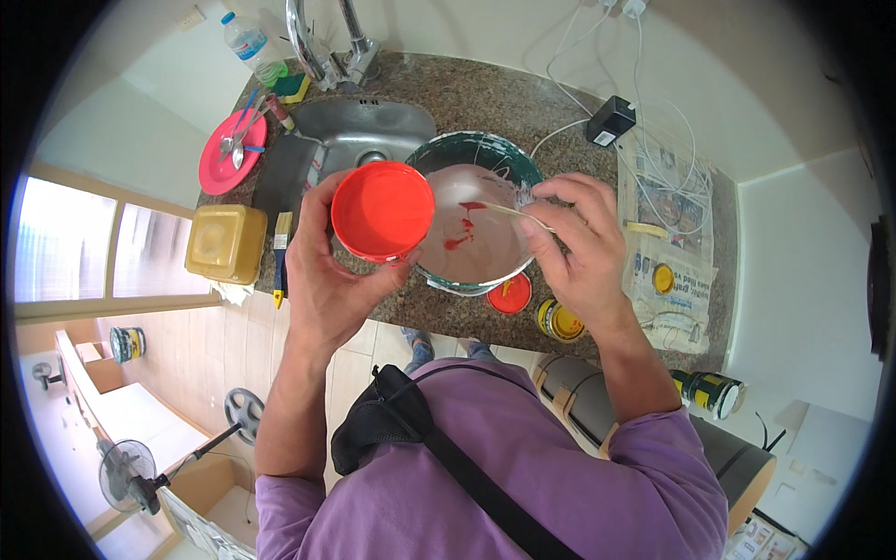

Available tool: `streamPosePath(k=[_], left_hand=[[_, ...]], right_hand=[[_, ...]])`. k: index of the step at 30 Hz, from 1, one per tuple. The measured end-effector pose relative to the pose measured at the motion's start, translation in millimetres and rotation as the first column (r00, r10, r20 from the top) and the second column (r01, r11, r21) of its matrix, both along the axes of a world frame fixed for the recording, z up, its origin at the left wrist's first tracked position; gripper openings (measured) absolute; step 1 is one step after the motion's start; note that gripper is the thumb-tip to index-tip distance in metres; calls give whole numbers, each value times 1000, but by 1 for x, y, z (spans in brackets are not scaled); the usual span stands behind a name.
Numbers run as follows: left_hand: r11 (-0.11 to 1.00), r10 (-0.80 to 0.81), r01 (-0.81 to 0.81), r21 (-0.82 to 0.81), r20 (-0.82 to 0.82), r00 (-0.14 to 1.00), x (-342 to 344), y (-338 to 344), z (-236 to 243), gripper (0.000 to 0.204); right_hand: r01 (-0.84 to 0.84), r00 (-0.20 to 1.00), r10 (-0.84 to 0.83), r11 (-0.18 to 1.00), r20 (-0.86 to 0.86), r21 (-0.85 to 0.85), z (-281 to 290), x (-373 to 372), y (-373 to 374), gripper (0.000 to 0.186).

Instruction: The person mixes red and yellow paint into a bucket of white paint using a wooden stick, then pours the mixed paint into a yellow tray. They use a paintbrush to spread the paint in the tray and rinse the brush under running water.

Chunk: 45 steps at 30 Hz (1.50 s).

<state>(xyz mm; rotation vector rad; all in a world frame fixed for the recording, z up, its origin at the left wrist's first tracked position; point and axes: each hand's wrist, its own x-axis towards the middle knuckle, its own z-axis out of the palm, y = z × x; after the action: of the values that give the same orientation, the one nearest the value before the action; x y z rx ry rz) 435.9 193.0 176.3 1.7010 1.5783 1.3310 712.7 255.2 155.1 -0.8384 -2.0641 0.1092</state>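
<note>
My left hand (331, 280), fingers wrapped round a small can of bright red paint (383, 207), holds it over the left side of a green bucket (439, 145). Pale pinkish-grey paint (481, 252) lies in the bucket. My right hand (579, 243) pinches a thin pale stick (509, 211) at the bucket's right side; its red-coated end is over the paint, where red streaks (457, 240) show. Below the bucket on the counter are a red-smeared lid (509, 291) and a yellow paint tin (560, 319).
The granite counter (457, 93) holds a steel sink (359, 121), pink plate (224, 173), bottle (247, 47), sponge (291, 86), yellow container (224, 243), brush (280, 257), black adapter (611, 121) with white cables, and newspaper (667, 317). A fan (126, 471) stands lower left.
</note>
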Motion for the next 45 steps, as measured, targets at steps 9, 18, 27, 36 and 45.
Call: streamPosePath(k=[9, 18, 27, 36, 45], left_hand=[[1000, -11, 11, 6, 23, 1000, 1, 4, -8, 80], [999, -46, 46, -16, -62, 997, 5, 2, 1, 83], [995, -92, 90, -31, -58, 994, 19, 1, 5, 80], [996, -90, 87, -35, -88, 992, 21, -4, 6, 83], [995, -98, 98, -1, -50, 994, 19, -4, 3, 80]], right_hand=[[95, 983, -126, 970, -132, -223, 3, 1, 3, 11], [-49, 823, -358, 729, -442, -683, 7, 10, 11, 19], [-220, 858, -59, 855, -511, -469, 49, -18, 17, 19], [-75, 997, 73, 873, -23, -482, 77, -26, 25, 22], [-421, 873, -125, 297, -472, -857, 42, -23, 44, 27]])
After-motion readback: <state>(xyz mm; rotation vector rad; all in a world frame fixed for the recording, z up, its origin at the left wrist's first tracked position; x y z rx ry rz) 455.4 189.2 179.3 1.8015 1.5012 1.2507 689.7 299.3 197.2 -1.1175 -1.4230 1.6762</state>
